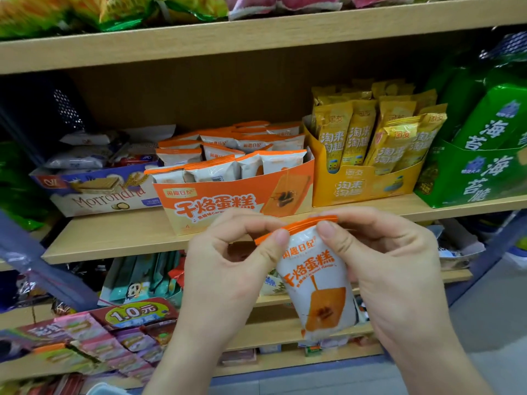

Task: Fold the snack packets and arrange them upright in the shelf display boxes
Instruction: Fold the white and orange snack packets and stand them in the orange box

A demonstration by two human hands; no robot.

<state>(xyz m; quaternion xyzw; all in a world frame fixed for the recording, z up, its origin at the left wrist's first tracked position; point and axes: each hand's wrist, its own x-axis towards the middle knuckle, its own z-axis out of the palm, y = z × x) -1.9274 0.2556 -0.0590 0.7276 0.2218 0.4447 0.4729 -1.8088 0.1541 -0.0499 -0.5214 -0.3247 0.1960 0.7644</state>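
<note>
Packet (316, 283) pinched by both hands — its lower seal blurred, sides hidden.

white-orange packet (316, 280), orange box (228, 203), yellow box (362, 183)

Side edges of packet (316, 280) were covered by left hand (225, 277) and right hand (390, 269); back face was not seen. Lower front of orange box (228, 201) was masked by knuckles. Top-shelf bags (85, 12) were cropped by upper edge and smeared. Green bags (490, 129) were cut by right edge. Pink packets (94, 337) were blurred, print unreadable. Forearms were cropped at bottom edge.
</note>
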